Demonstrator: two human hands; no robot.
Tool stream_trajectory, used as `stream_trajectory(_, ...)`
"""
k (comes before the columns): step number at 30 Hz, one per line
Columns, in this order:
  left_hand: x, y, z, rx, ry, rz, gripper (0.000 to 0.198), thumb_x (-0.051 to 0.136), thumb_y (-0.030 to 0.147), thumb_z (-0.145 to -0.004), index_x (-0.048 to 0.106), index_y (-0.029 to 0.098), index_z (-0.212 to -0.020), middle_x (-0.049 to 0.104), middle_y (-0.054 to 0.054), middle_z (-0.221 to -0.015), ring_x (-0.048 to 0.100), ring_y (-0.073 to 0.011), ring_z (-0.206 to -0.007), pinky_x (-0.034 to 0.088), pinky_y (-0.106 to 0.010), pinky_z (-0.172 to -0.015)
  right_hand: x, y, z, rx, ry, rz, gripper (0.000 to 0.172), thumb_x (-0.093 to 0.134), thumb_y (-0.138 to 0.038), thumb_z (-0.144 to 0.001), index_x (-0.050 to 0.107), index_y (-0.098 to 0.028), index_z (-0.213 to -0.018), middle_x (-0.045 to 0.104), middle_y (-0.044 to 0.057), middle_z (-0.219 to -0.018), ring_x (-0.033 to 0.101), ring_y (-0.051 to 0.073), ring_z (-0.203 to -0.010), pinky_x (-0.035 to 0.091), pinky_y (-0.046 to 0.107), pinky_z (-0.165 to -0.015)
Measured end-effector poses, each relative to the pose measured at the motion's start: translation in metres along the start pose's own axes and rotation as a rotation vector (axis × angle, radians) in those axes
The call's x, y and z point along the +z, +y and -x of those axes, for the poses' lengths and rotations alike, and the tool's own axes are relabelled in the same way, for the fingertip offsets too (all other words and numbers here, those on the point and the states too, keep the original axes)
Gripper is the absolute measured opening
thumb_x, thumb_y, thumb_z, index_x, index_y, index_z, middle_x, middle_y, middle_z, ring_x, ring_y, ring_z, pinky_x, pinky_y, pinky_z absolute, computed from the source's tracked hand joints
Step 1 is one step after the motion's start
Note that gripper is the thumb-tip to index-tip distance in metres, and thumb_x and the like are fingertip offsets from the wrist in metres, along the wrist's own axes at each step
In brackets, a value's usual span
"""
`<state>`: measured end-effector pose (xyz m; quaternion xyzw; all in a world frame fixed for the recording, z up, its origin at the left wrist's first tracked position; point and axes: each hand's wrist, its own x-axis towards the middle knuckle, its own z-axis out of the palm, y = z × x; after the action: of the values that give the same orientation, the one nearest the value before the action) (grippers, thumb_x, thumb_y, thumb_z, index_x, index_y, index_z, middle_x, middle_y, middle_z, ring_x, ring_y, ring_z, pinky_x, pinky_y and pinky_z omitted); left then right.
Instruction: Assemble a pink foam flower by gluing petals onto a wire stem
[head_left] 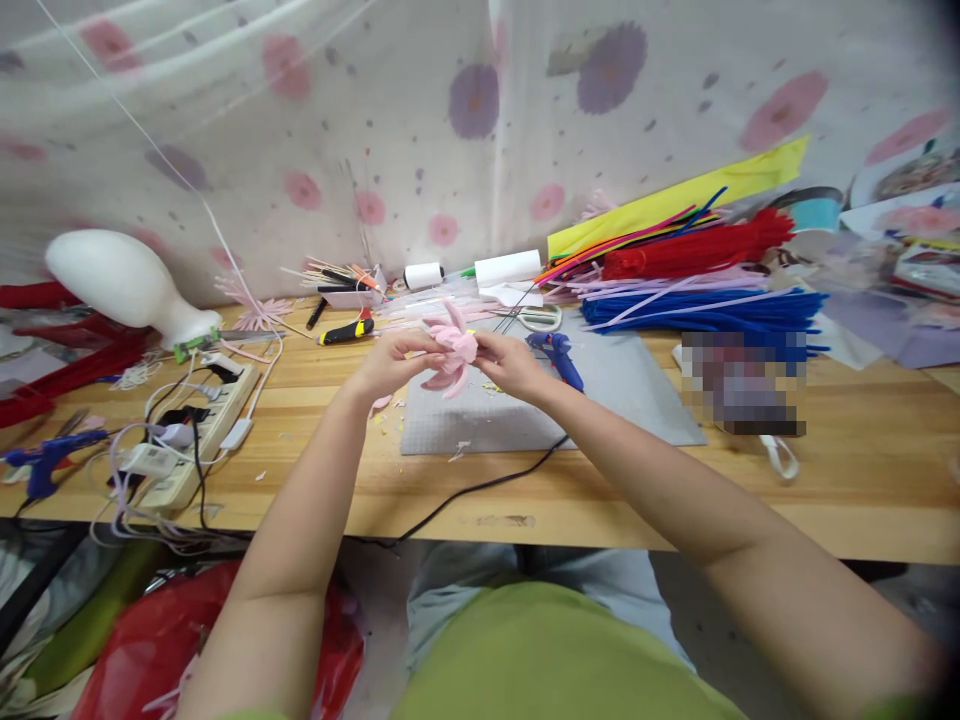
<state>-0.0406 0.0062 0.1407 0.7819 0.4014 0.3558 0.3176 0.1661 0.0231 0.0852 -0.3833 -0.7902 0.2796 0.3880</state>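
A pink flower with long curled petals (452, 350) is held up over the left part of a grey cutting mat (637, 400). My left hand (397, 365) grips it from the left side, fingers closed on the petals. From the right, my right hand (512, 362) is closed at the flower's edge, with its fingertips against it. A blue glue gun (556, 358) lies on the mat just right of my right hand. Scissors with pale handles (541, 318) rest behind that hand. Small pink and yellow scraps lie under the flower.
Left: a power strip (202, 440) with tangled cables, a second blue glue gun (52, 462) and a white foam head (120, 275). Back right: blue pipe cleaners (705, 315) and red ones (697, 248). A black cord (480, 487) crosses the wooden table (862, 480) in front.
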Motion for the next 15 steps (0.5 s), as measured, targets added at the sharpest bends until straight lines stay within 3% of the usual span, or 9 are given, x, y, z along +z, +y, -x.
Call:
stream_trajectory(3, 0.002, 0.004, -0.001, -0.005, 0.072, 0.023, 0.033, 0.071, 0.05, -0.068, 0.075, 0.018, -0.077, 0.073, -0.008, -0.083, 0.065, -0.0188, -0.082, 0.047, -0.03, -0.078, -0.002, 0.005, 0.003, 0.014, 0.021, -0.159, 0.017, 0.053, -0.025, -0.079, 0.062, -0.018, -0.092, 0.066, 0.005, -0.091, 0.058, 0.02, -0.089, 0.044, 0.031, -0.08)
stream_trajectory(9, 0.003, -0.01, -0.006, 0.007, 0.455, 0.207, 0.048, 0.053, 0.061, -0.079, 0.067, 0.023, -0.106, 0.07, -0.008, -0.104, 0.064, -0.0145, -0.09, 0.048, -0.027, -0.078, -0.021, -0.007, -0.006, -0.029, -0.04, -0.418, 0.018, 0.056, -0.029, -0.077, 0.061, -0.018, -0.091, 0.065, 0.004, -0.096, 0.058, 0.018, -0.094, 0.047, 0.033, -0.083)
stream_trajectory(13, 0.002, -0.022, -0.015, 0.007, 0.424, 0.242, 0.049, 0.051, 0.06, -0.079, 0.062, 0.025, -0.112, 0.068, -0.007, -0.106, 0.064, -0.0157, -0.093, 0.049, -0.027, -0.076, -0.042, -0.035, -0.031, -0.013, -0.155, -0.397, 0.013, 0.058, -0.025, -0.077, 0.062, -0.018, -0.088, 0.063, 0.003, -0.085, 0.058, 0.016, -0.085, 0.048, 0.031, -0.078)
stream_trajectory(15, 0.005, -0.02, -0.02, 0.049, 0.343, 0.273, 0.049, 0.059, 0.055, -0.075, 0.061, 0.024, -0.112, 0.067, -0.008, -0.107, 0.063, -0.0183, -0.098, 0.049, -0.03, -0.081, -0.042, -0.044, -0.047, 0.012, -0.111, -0.504, 0.014, 0.058, -0.026, -0.079, 0.062, -0.018, -0.089, 0.062, 0.002, -0.081, 0.058, 0.014, -0.083, 0.047, 0.031, -0.078)
